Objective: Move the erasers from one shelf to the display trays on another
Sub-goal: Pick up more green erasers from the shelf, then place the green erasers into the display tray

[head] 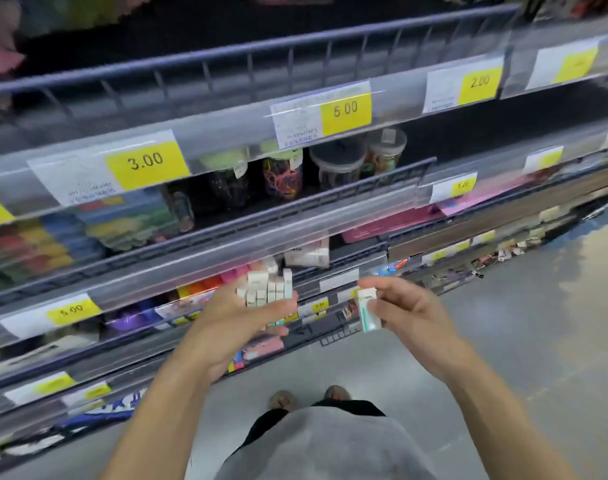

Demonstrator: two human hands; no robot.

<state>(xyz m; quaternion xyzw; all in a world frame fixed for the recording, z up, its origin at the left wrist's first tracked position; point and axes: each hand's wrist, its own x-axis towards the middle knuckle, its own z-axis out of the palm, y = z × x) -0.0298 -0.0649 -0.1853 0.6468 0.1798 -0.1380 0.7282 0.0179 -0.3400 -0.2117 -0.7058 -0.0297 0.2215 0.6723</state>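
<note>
Erasers (268, 289) fill the left hand's (247, 315) curled fingers; right fingers (387, 289) pinch one before shop shelves (226, 244).

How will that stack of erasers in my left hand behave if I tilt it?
The erasers look like loose, separate little boxes standing on end in the left hand, so they would probably topple or slide apart. They seem light and stiff, and their smooth sleeves may be slippery. The right hand pinches only one eraser.

- erasers (266, 289) in left hand (240, 317): matt white w/ paper-like sleeves
- shelf rails (226, 69): dark metal wire
- price strips (226, 147): clear glossy plastic; paper tags (146, 164)
- jars (337, 164): clear plastic
- floor (537, 323): smooth, slight sheen
</note>
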